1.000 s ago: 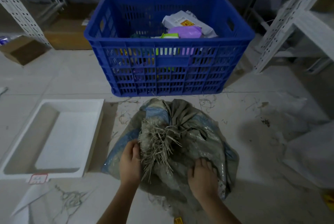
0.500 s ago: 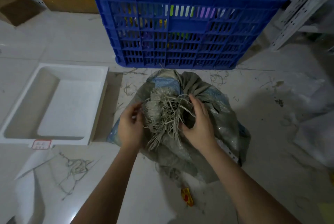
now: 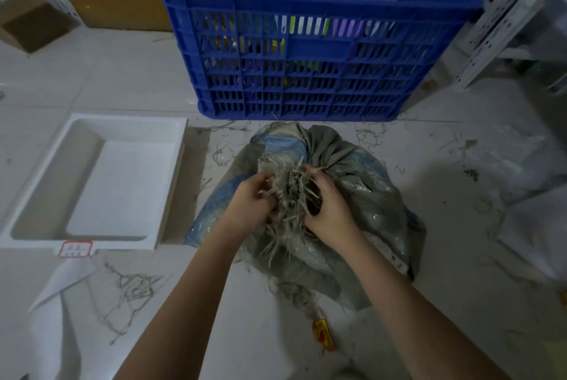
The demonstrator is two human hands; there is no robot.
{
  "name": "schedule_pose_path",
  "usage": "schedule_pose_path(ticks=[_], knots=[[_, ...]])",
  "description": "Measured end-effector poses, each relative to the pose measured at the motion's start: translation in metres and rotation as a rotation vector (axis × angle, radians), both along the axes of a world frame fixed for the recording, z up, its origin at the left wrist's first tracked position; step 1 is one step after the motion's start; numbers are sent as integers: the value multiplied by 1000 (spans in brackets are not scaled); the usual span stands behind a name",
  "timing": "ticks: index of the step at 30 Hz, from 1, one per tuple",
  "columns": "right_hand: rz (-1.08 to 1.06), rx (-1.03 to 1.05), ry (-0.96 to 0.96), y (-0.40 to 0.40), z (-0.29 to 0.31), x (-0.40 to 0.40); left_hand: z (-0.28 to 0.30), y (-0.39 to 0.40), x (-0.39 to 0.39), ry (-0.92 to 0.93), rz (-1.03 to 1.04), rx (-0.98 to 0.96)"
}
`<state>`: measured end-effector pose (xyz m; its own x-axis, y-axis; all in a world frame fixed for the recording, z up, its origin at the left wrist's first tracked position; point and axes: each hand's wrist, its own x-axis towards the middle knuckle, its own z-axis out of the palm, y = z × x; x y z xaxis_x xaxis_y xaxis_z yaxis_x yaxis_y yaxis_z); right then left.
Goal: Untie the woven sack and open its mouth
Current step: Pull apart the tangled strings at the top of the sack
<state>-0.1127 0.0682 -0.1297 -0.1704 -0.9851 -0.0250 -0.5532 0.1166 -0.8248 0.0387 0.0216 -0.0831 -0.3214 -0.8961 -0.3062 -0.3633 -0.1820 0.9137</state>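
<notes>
Sack: my left hand and right hand both pinched into the frayed, straw-like fringe of the crinkled grey-blue woven sack, its mouth bunched shut between them | Floor: pale glossy tiles littered with loose fibres | Beyond my fingers: slotted blue plastic crate | Left of my left hand: smooth white rectangular tray

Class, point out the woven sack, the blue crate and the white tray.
woven sack (image 3: 365, 204): head view, its right side.
blue crate (image 3: 319, 51): head view, front wall.
white tray (image 3: 176, 161): head view, right rim.
</notes>
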Motion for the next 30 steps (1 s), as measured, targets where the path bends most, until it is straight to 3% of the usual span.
schedule_pose_path(ticks=[5,7,8,10,13,16,20,24,27,30], knots=[[2,-13,158,14,-16,5,8,6,-4,-61,-226,111],[-154,-34,-37,16,-17,9,14,11,-9,-92,-269,86],[-280,30,-256,17,-16,9,16,14,-11,-93,-270,70],[-323,59,-575,20,-9,8,25,21,-13,-44,-230,50],[-287,102,-697,27,25,1,40,27,-10,79,-64,27],[-258,92,-864,31,59,-5,45,22,-1,169,-23,-150],[-280,105,-622,21,86,-17,52,24,-7,118,-269,-118],[-202,-80,-314,20,114,-19,54,29,-27,92,-117,-271],[-203,-113,-329,20,123,-20,58,26,-34,76,-42,-349],[-199,-116,-383,19,129,-21,63,26,-38,161,-37,-292]])
